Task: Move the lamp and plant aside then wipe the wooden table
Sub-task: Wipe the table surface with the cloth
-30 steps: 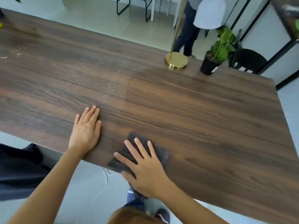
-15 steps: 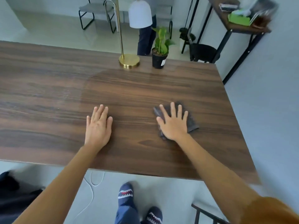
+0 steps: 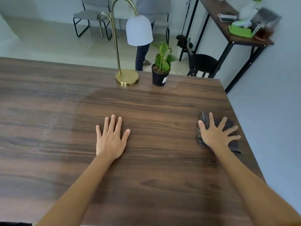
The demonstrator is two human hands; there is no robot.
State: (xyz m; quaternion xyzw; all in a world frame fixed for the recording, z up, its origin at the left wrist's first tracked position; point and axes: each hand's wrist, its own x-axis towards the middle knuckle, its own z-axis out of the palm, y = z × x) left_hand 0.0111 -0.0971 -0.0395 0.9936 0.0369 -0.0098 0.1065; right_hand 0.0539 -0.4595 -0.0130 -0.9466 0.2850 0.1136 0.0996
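Observation:
The dark wooden table point(image 3: 146, 176) fills most of the view. My right hand point(image 3: 216, 134) lies flat with fingers spread on a dark grey cloth point(image 3: 231, 144) near the table's right edge. My left hand point(image 3: 110, 141) rests palm down on the bare wood in the middle, holding nothing. A brass lamp point(image 3: 127, 77) with a curved stem and white shade stands at the far edge. Right beside it is a small green plant in a black pot point(image 3: 160, 75).
A person in dark trousers point(image 3: 142, 54) stands behind the far edge. A black stool point(image 3: 203, 64) and a narrow side table point(image 3: 234, 38) with clutter stand at the right. Grey chairs point(image 3: 91, 15) are at the back. Grey floor lies past the right edge.
My right hand has slid the cloth from the near edge across to the right edge of the table. My left hand stayed planted on the wood; the view turned right.

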